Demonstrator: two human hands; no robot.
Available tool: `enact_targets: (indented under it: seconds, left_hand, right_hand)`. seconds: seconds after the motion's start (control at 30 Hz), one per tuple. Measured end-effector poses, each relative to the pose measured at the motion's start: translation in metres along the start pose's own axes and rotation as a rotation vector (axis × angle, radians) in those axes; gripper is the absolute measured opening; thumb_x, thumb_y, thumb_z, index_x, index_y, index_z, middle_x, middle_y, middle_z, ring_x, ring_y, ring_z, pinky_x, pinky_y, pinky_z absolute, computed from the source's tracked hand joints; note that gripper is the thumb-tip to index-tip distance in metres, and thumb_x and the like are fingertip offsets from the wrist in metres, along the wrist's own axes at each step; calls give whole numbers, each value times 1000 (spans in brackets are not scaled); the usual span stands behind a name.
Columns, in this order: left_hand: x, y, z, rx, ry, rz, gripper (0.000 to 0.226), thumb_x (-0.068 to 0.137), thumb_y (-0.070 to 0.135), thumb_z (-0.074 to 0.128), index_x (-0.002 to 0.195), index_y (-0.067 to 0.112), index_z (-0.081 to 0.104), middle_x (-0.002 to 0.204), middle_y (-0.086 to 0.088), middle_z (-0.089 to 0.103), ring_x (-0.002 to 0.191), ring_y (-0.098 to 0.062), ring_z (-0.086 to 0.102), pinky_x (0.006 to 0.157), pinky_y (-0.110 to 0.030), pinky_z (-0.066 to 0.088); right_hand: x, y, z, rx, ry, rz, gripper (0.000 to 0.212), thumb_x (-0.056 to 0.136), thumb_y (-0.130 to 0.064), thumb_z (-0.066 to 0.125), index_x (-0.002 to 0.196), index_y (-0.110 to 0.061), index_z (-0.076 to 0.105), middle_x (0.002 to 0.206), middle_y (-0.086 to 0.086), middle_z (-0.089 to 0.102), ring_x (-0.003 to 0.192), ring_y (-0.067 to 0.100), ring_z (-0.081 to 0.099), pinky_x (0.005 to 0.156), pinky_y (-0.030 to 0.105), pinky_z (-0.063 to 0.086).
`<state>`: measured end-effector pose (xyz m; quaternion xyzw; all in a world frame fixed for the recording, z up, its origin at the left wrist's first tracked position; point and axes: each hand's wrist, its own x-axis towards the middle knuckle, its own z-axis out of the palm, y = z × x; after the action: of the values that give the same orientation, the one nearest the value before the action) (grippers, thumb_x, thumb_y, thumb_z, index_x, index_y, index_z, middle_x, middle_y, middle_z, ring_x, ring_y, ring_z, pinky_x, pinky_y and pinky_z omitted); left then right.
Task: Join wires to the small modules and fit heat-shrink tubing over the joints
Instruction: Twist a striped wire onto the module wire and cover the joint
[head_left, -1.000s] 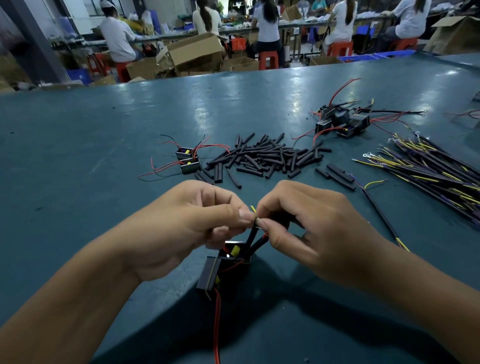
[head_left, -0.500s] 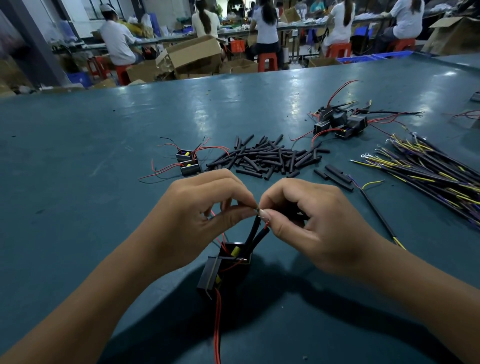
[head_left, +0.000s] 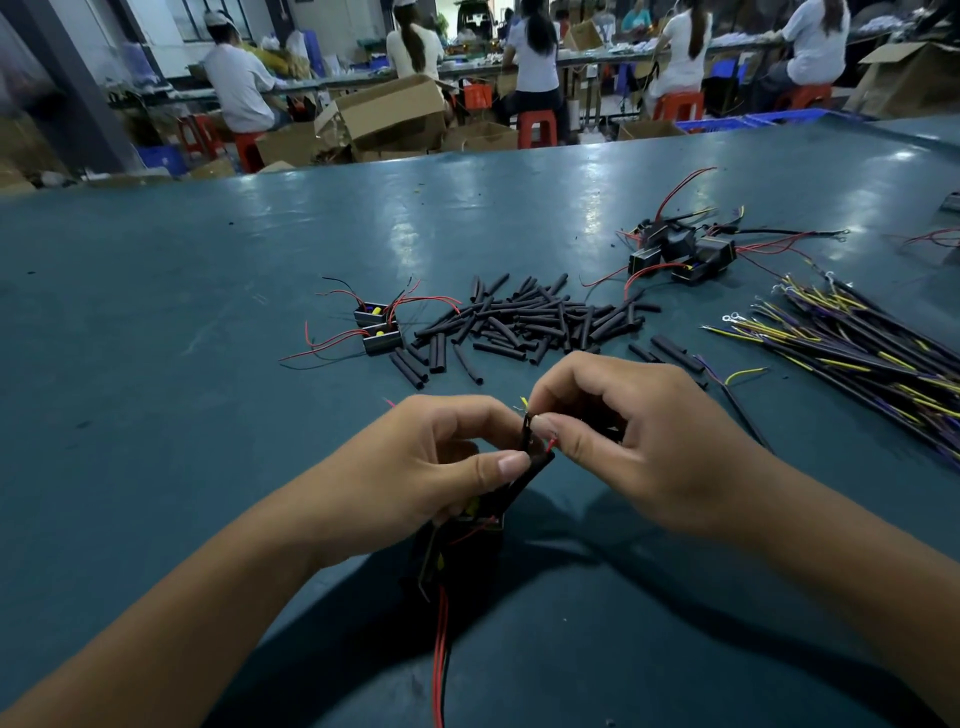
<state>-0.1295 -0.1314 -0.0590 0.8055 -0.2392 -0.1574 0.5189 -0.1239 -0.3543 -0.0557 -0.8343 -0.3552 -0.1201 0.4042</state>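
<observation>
Low in the middle, my left hand (head_left: 441, 462) pinches a black heat-shrink tube (head_left: 527, 470) that rises from a small black module (head_left: 462, 540) hanging under my fingers. My right hand (head_left: 628, 431) pinches the thin wire ends at the tube's top, where a red tip (head_left: 551, 443) and a yellow tip (head_left: 523, 402) show. Red wires (head_left: 441, 644) trail from the module toward me. A heap of loose black tube pieces (head_left: 530, 322) lies beyond my hands. The joint itself is hidden by my fingertips.
Two small modules with red wires (head_left: 378, 327) lie left of the heap. More black modules (head_left: 680, 252) sit at the back right. A bundle of black, yellow and purple wires (head_left: 852, 343) lies at the right. Seated people and cardboard boxes (head_left: 389, 114) are beyond the green table (head_left: 156, 312).
Both hands have stayed together over the module. My left thumb has slid lower down the tube, and a red wire tip now shows beside my right thumb.
</observation>
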Motion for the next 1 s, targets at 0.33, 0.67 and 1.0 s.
enact_targets:
  seconds: [0.33,0.67,1.0]
  left_hand:
    - [2,-7,0,86,86,108,7,90,29,73,93,27,66,72,12,64,60,-10,51,56,-29,44]
    - [1,-6,1,138,139,179,3,92,21,72,93,18,71,77,11,69,69,0,58,64,-18,48]
    - [1,-5,4,172,187,142,7,92,24,69,95,18,72,76,5,73,70,-4,67,67,-22,53]
  right_hand:
    - [0,5,-12,20,-47,29,12,89,-27,70,100,-25,64,83,-12,67,73,13,65,68,32,51]
    - [1,6,-3,-144,77,-147,5,86,-19,73,89,-16,71,78,-7,64,72,10,59,68,13,42]
    - [-2,13,-3,-197,61,-216,4,89,-13,69,89,-13,73,81,-7,59,70,2,53,68,14,41]
